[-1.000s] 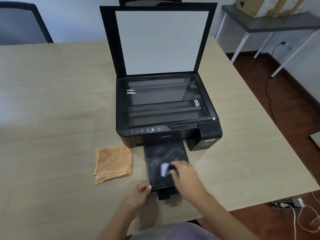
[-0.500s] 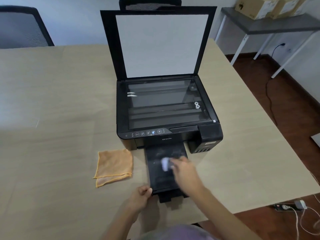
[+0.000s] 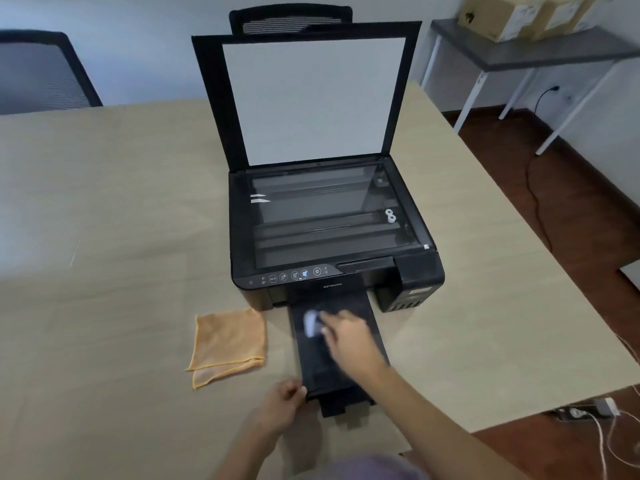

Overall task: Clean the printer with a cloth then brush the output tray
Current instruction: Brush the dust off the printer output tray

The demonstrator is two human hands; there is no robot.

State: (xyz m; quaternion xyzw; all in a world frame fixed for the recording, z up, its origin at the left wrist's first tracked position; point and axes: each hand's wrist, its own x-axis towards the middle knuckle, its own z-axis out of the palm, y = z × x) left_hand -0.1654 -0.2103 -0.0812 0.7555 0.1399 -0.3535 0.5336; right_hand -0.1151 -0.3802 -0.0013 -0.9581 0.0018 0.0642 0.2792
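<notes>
Printer (image 3: 332,237): table centre, lid raised, output tray (image 3: 311,368) extended toward 6 o'clock.
Right hand (image 3: 349,341): fingers curled round a blurred white brush (image 3: 310,323) on the tray.
Left hand (image 3: 282,405): pinches the tray's 7 o'clock corner.
Orange cloth (image 3: 227,344): folded, at 9 o'clock of the tray.

Black printer (image 3: 332,237), lid raised, output tray (image 3: 311,362) extended; blurred pale brush (image 3: 311,323) on it; folded orange cloth (image 3: 227,342) beside.
</notes>
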